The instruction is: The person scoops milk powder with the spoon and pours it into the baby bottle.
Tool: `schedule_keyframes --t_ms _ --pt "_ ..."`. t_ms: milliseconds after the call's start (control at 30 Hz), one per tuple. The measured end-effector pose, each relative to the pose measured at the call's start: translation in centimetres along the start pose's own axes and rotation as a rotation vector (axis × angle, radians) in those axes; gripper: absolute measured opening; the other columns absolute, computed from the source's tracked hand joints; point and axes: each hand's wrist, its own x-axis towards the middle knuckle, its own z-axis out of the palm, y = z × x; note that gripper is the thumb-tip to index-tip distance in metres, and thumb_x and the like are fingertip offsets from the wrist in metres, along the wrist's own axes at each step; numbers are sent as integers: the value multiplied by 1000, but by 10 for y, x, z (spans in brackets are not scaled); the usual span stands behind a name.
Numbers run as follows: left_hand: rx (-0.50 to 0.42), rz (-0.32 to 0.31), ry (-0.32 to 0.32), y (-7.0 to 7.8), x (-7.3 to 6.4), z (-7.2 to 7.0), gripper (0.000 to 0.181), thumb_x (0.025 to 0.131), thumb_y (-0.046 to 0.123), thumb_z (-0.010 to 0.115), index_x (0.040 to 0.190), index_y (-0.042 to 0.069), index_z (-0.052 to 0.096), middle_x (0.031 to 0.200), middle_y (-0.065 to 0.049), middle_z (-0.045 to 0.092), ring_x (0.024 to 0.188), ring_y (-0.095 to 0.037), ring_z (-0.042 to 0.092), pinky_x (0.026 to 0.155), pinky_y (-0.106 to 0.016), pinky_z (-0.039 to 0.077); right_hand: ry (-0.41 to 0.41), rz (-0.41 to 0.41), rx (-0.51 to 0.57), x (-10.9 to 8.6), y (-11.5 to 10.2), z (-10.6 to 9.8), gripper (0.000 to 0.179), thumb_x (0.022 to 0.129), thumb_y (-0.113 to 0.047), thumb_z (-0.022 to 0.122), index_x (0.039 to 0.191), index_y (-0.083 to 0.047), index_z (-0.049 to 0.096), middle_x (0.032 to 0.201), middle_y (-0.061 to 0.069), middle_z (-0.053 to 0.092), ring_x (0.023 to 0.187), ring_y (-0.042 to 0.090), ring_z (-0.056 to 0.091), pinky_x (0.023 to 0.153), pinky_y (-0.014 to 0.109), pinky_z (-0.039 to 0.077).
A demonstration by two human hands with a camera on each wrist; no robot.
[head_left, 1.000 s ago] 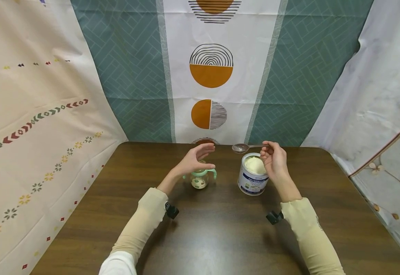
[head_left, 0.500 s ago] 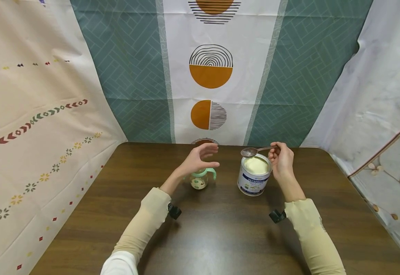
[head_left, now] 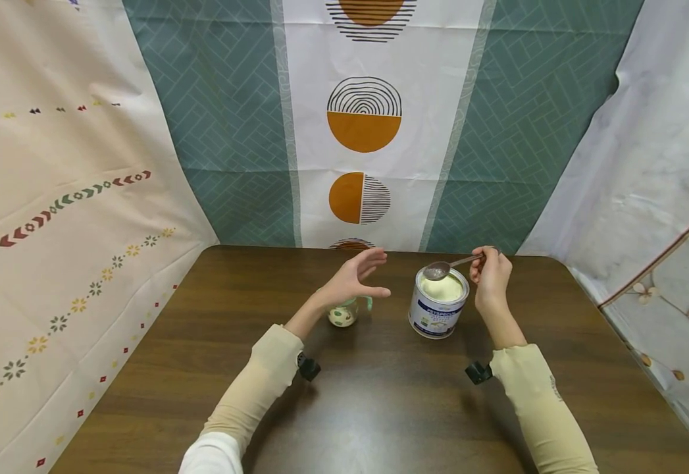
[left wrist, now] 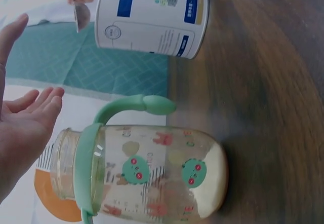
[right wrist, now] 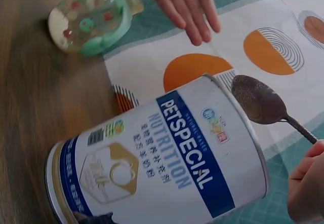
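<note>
My right hand [head_left: 492, 280] pinches the handle of a metal spoon [head_left: 437, 270], its bowl over the open mouth of a milk powder can [head_left: 437, 315]. Pale powder [head_left: 443, 288] shows inside the can. The right wrist view has the spoon bowl [right wrist: 258, 100] just beyond the can's rim. My left hand [head_left: 353, 280] holds nothing; its fingers and thumb are spread apart above a baby bottle [head_left: 343, 315]. Seen from the left wrist, the bottle [left wrist: 157, 173] is clear with a green handled collar, has no lid and contains pale powder at its base.
Both containers stand on a dark wooden table [head_left: 391, 408], the can to the right of the bottle. A patterned curtain [head_left: 231, 131] hangs behind the table's far edge. Cloth sheets [head_left: 72, 230] hang at the sides.
The right hand has moved right and the spoon bowl has come from left of the can to over its mouth. My left hand has shifted slightly to the right.
</note>
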Motion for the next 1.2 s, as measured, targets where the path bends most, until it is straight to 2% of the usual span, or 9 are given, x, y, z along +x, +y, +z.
schedule_keyframes --t_ms 100,233,400,500,600,767,933,1067,1200 --pt "1 -3 -7 -1 1 5 79 83 8 75 149 8 31 150 -10 42 141 -20 39 118 -30 30 18 -86 -58 0 3 1 32 99 -10 39 71 -8 56 52 -5 45 37 3 38 36 14 29" --pt "3 -11 -33 -4 3 10 74 86 7 72 148 7 32 150 -10 41 140 -21 39 117 -30 31 -15 -214 -134 -6 1 1 32 98 -7 40 71 -5 57 53 -3 45 39 3 39 37 14 32" --pt "23 -21 -58 -9 8 17 72 88 13 71 148 7 32 149 -11 42 140 -22 40 117 -33 32 -37 -423 -381 -18 -5 5 30 96 -5 41 75 7 57 53 1 46 41 2 41 40 12 36" --pt "35 -31 -60 -12 11 21 71 88 14 71 148 8 33 149 -11 42 140 -22 41 117 -33 33 -12 -555 -513 -13 4 4 29 96 -5 43 75 8 59 54 8 48 45 -5 40 43 11 33" --pt "44 -40 -59 -16 14 25 69 89 12 70 148 9 34 149 -11 43 139 -22 42 116 -32 34 3 -691 -576 -5 16 1 29 96 -5 45 73 6 61 57 16 51 50 -10 39 47 10 30" --pt "61 -31 -41 -21 18 31 71 85 10 73 146 9 36 147 -10 44 137 -23 43 115 -34 35 -40 -923 -612 -3 22 -1 29 94 -8 47 71 3 60 56 13 50 52 -9 34 49 12 27" --pt "71 -37 -26 -26 20 39 79 81 9 78 146 9 35 147 -10 45 137 -22 44 115 -31 36 -132 -1107 -606 -5 26 -2 31 93 -13 46 70 3 59 55 12 51 54 -4 33 47 18 26" --pt "66 -54 -12 -28 21 46 84 78 7 79 147 7 32 147 -12 44 137 -23 43 115 -30 35 -204 -1225 -609 -6 30 -3 36 94 -17 44 68 4 59 57 13 54 52 2 35 45 21 28" --pt "65 -57 7 -28 22 51 89 77 6 80 149 6 28 149 -13 41 140 -24 40 117 -32 32 -265 -1290 -599 -7 32 -4 36 94 -17 44 68 4 59 59 12 55 50 6 36 44 21 28"
